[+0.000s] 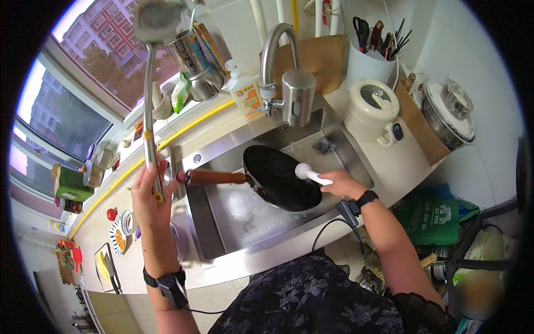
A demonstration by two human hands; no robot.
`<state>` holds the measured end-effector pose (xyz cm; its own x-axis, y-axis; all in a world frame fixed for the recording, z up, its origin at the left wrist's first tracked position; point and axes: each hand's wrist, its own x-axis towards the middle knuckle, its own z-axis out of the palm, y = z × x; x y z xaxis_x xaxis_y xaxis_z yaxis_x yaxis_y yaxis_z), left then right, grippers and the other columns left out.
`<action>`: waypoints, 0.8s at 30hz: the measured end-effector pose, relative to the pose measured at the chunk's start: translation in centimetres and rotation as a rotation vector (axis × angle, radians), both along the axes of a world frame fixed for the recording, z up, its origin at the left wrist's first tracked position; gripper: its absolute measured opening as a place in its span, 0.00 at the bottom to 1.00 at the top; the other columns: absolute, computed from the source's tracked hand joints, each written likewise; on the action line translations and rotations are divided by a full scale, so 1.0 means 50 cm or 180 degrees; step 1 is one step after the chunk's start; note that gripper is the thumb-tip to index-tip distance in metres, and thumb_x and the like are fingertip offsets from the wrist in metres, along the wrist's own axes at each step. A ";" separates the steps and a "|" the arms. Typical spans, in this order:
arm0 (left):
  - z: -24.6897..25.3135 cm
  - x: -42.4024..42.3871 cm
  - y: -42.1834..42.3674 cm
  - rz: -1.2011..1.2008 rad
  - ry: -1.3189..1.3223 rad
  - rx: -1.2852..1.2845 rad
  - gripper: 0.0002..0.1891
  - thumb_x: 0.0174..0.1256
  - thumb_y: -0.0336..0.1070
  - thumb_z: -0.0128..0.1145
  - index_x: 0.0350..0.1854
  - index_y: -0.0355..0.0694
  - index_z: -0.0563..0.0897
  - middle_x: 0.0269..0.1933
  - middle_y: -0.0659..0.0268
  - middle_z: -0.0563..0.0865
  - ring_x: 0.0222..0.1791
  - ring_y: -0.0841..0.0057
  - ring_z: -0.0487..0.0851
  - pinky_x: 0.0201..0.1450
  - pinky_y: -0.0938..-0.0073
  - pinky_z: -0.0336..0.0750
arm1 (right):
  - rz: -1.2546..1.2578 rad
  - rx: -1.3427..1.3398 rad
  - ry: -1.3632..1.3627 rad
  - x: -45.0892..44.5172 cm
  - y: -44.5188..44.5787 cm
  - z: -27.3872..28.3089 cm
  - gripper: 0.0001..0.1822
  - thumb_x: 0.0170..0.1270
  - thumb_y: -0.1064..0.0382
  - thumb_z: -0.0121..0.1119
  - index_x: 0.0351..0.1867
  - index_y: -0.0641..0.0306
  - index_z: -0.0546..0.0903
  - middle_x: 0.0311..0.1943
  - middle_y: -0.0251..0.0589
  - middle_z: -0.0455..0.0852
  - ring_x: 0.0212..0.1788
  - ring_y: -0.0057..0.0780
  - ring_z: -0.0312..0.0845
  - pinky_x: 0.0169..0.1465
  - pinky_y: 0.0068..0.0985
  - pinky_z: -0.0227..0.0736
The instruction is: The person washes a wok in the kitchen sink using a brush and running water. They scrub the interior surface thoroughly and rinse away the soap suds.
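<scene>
My left hand (152,196) is closed around the metal handle of a long utensil (149,104), probably a spatula or turner, whose broad blurred head is raised near the window. In my right hand (344,183) is the handle of a white round-headed spoon or ladle (308,172), held over a black wok (277,177). The wok lies tilted in the stainless steel sink (233,234), its wooden handle (215,177) pointing left across the sink's rim. A steel wool scourer (324,145) sits in the sink's far right corner.
A faucet (267,62) with a metal attachment rises behind the sink, beside a soap bottle (245,94). To the right stand a cream electric pot (369,108) and a white utensil holder (369,62). A knife (112,273) on a cutting board and a striped plate (114,238) lie on the left.
</scene>
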<state>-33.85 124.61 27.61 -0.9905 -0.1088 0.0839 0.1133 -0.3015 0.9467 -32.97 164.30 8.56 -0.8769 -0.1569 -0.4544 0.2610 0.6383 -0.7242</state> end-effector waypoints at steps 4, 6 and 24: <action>-0.044 0.064 -0.050 0.0232 -0.0543 -0.0810 0.14 0.61 0.32 0.59 0.47 0.30 0.80 0.66 0.61 0.69 0.36 0.83 0.78 0.32 0.82 0.72 | 0.0455 0.0510 0.1362 -0.029 0.036 -0.040 0.26 0.48 0.64 0.67 0.53 0.61 0.78 0.40 0.52 0.84 0.39 0.44 0.81 0.44 0.33 0.73; -0.093 0.096 -0.079 0.0080 -0.0593 -0.1440 0.13 0.57 0.32 0.61 0.42 0.29 0.83 0.70 0.58 0.64 0.36 0.85 0.76 0.36 0.84 0.69 | 0.0416 0.0533 0.1091 -0.049 0.026 0.014 0.20 0.46 0.63 0.66 0.43 0.64 0.81 0.38 0.52 0.84 0.42 0.49 0.79 0.47 0.38 0.72; -0.508 0.178 -0.054 -0.0818 -0.1164 -0.2634 0.12 0.49 0.28 0.66 0.38 0.33 0.86 0.54 0.43 0.78 0.69 0.59 0.64 0.64 0.65 0.63 | 0.0943 0.0921 0.1642 -0.337 -0.076 0.104 0.26 0.54 0.52 0.65 0.53 0.59 0.77 0.44 0.42 0.81 0.48 0.37 0.74 0.55 0.30 0.67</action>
<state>-24.95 121.91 2.19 -0.9560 0.0718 -0.2844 -0.2101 0.5088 0.8348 -49.80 160.51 13.75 -0.9319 -0.3597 -0.0476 -0.2900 0.8173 -0.4978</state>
